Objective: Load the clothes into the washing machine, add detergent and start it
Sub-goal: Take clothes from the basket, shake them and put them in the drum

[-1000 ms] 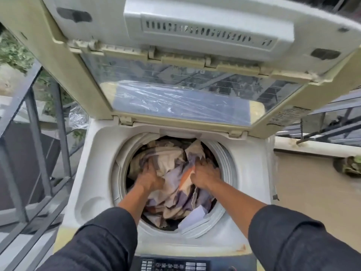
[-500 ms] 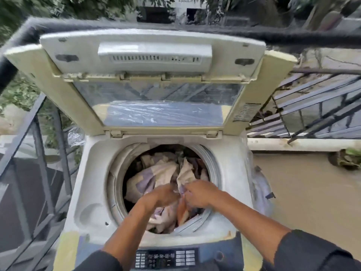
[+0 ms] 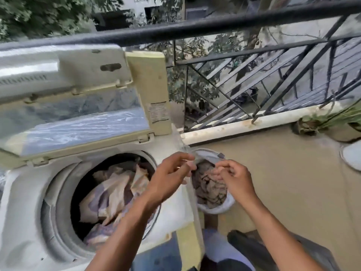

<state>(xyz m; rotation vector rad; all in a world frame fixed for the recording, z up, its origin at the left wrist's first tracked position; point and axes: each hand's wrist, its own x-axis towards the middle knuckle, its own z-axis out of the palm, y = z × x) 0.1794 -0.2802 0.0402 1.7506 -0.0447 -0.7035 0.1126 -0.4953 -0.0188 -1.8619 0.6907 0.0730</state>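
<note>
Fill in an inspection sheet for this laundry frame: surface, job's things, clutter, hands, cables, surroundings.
Surface: washer top, white, lid raised.
Job's things: patterned clothes in the drum; more clothes in a white basket on the floor to the washer's right. No detergent seen.
Clutter: plant pot by the ledge.
Hands: left hand and right hand above the basket, fingers loosely curled, blurred; grip cannot be told.
Cables: nothing seen.
Surroundings: balcony, dark railing, trees beyond.
</note>
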